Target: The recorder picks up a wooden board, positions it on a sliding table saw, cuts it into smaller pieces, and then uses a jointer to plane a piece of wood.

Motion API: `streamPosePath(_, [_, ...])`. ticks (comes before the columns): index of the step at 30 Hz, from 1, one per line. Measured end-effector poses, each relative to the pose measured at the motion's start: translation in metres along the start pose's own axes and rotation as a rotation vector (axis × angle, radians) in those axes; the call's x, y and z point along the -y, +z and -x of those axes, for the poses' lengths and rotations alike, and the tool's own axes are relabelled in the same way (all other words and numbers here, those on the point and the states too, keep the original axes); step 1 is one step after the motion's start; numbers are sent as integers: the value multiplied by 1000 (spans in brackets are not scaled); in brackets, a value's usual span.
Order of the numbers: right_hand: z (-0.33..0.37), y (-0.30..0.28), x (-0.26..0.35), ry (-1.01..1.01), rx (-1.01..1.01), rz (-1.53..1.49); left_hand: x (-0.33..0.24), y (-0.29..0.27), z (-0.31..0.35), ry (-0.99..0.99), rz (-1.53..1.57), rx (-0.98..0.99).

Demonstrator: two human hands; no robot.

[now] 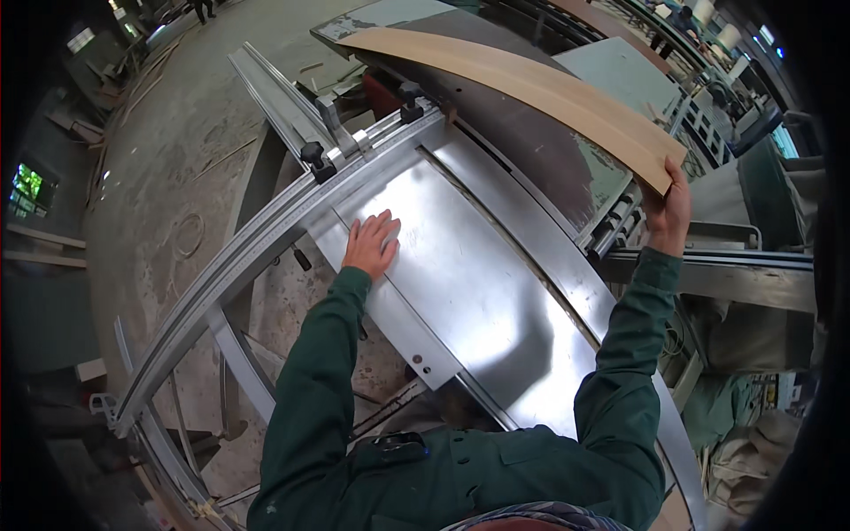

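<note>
My right hand (pixel 670 208) is closed around the near right end of a long, light-brown wooden board (pixel 522 73). The board lies across the dark side table (pixel 509 124) of a panel saw, its far end reaching up to the left. My left hand (pixel 372 244) rests with spread fingers on the shiny metal sliding table (pixel 452 265), holding nothing. A long slot (pixel 522 252) runs along the metal to the right of that hand. Part of the right palm is hidden behind the board's end.
A metal fence rail (pixel 226 234) with black clamp knobs (pixel 312 152) borders the sliding table on the left. Below it, a support arm (pixel 239 361) stands over the concrete floor (pixel 177 168). A pale green panel (pixel 615 75) and fabric bundles (pixel 757 456) lie to the right.
</note>
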State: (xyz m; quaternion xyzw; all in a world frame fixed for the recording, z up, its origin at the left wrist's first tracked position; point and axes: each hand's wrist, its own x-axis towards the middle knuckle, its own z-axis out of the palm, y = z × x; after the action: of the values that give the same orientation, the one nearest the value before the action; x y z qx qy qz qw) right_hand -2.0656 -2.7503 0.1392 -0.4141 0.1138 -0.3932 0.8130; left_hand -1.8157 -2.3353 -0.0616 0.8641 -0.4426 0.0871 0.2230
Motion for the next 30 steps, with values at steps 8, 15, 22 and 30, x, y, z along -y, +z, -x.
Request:
streamPosePath(8, [117, -13, 59, -10, -75, 83, -6, 16, 46, -151, -45, -178])
streamPosePath(15, [183, -85, 93, 19, -81, 62, -136, -7, 222, -213, 105, -122])
streamPosePath(22, [205, -107, 100, 13, -85, 17, -161, 2, 294, -264, -176, 15])
streamPosePath(30, [226, -137, 121, 2, -125, 36, -157, 11, 291, -239, -207, 18])
